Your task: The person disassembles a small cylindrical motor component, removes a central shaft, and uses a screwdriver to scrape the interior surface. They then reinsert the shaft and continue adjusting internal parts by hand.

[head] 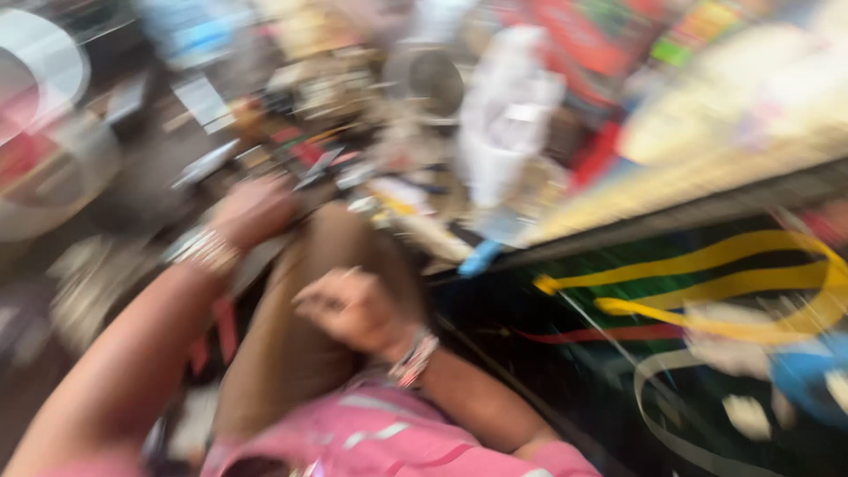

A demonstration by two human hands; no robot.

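The head view is heavily blurred by motion. My left hand (256, 210) reaches forward at the upper left, with a beaded bracelet on the wrist, and rests near the far end of a brown cloth-like piece (296, 336). My right hand (353, 309) sits curled on top of that brown piece, also with a bracelet on the wrist. Whether either hand grips the brown piece is lost in the blur. A pink garment (389, 442) fills the bottom of the view.
A cluttered surface with small tools and scraps (309, 159) lies ahead. A white bag-like shape (508, 115) stands at the centre top. A dark cloth with yellow curved lines (707, 283) spreads to the right. A pale round object (44, 132) sits at the left.
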